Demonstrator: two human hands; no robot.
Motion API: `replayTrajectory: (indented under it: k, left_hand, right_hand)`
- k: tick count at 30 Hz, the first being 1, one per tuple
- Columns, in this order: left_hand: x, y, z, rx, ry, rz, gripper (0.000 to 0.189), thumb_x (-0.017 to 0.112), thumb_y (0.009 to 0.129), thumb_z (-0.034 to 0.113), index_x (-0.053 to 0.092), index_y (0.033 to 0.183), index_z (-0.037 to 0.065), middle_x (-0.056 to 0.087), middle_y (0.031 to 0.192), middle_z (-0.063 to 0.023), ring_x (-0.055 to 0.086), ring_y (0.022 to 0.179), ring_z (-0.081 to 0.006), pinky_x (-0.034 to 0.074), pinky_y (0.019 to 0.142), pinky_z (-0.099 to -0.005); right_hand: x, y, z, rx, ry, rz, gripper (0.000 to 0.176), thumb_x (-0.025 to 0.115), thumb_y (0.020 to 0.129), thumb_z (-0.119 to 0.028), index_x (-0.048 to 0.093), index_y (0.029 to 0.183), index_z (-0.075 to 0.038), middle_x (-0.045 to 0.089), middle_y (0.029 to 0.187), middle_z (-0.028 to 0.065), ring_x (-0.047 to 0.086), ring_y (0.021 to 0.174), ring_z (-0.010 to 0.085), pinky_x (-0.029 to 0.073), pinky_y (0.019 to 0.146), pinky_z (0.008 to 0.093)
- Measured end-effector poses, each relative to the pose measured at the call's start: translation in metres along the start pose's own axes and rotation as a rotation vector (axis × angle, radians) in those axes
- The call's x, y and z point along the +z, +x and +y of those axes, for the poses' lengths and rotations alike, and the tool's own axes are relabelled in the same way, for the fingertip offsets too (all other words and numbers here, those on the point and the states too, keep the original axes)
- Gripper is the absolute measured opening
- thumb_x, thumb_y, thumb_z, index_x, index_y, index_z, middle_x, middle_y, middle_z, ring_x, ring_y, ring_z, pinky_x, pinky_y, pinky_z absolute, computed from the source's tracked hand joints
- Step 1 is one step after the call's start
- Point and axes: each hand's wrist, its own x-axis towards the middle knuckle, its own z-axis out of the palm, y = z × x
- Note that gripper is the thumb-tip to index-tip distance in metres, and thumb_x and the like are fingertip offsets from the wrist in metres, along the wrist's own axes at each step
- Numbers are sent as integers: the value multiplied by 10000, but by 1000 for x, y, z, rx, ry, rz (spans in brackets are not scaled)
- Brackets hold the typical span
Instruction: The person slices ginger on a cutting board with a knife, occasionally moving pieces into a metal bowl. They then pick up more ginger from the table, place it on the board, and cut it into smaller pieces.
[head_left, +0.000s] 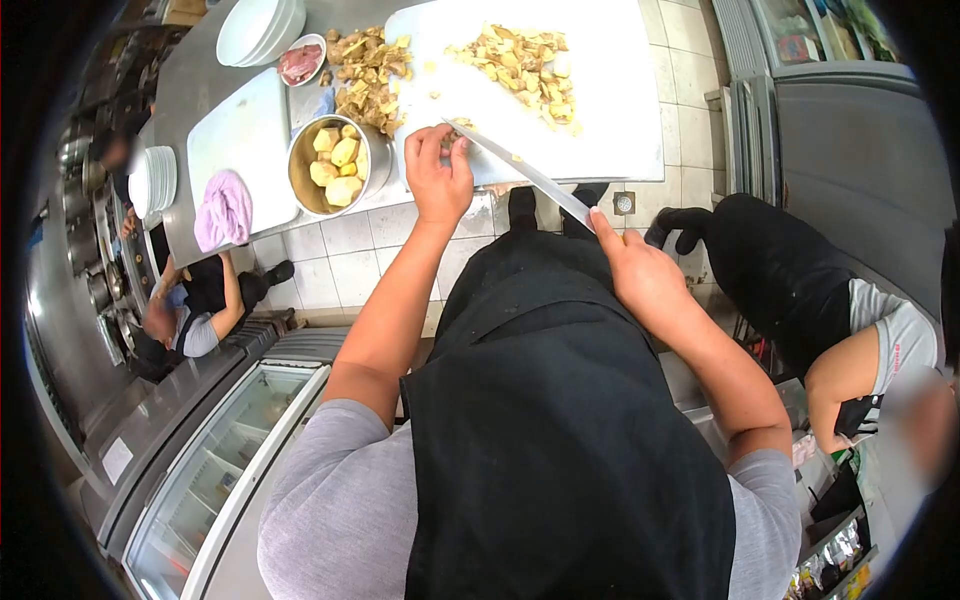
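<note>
- Head view, left hand (pixel 440 178): the grip is pinched. The fingertips (pixel 432 145) bunch down on a small piece (pixel 458 128) of pale food at the near edge of the white cutting board (pixel 620 130).
- Head view, right hand (pixel 640 268): the grip is wrapped around the handle of the knife (pixel 522 172), and the handle itself is hidden in the palm. The forefinger lies stretched along the back of the blade. The blade runs diagonally from this hand to the small piece, its tip just beside the left fingertips.
- Surroundings: a pile of chopped pieces (pixel 520 65) lies on the far part of the board. A heap of trimmings (pixel 365 75) sits on the steel worktop (pixel 197 85) just beside the board. A metal bowl (pixel 335 165) of peeled yellow chunks stands near the left hand, close to the worktop edge, and a pink cloth (pixel 225 210) lies further left.
- Hazard, cut: we judge the left fingertips most exposed. They sit next to the edge on a small piece, so a slip or roll of the piece would bring the blade onto them.
- Hazard, drop: the piece lies at the board's near edge, so a push from the blade could send it to the tiled floor.
- Hazard, contact: a crouching person (pixel 800 290) is near the right elbow. A bump from there could jolt the knife.
</note>
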Motion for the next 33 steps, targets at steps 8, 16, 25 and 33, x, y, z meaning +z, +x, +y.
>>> replayTrajectory:
  k: [8,16,25,33]
  left_hand:
    - [-4,1,-1,-3,32,-39,251,831,1010,73,781,1254,44,673,1212,-154,706,927,-263,618,810,-373]
    - [-13,1,1,-16,16,-80,282,866,965,63,775,1231,41,701,1220,-166,710,1019,-305,604,836,-394]
    - [-11,-3,6,34,-16,-52,295,887,927,51,767,1195,26,704,1178,-156,710,1023,-310,609,869,-411]
    - [-10,4,0,40,-29,-74,315,867,923,21,766,1222,17,699,1175,-178,711,1004,-342,610,876,-423]
  right_hand:
    - [8,64,-26,-76,148,7,750,540,1058,-29,384,1788,-99,724,1197,327,771,1057,532,621,937,613]
    - [-3,82,-19,-103,399,-29,673,553,1113,-49,386,1764,-58,731,1378,374,723,1218,552,580,1025,630]
    - [-14,1,13,-10,15,11,778,573,1062,-32,403,1804,-194,701,1143,255,778,940,477,636,837,588]
    - [-37,0,1,-18,-37,-34,756,553,1068,-43,410,1796,-184,710,1153,257,792,953,477,645,855,583]
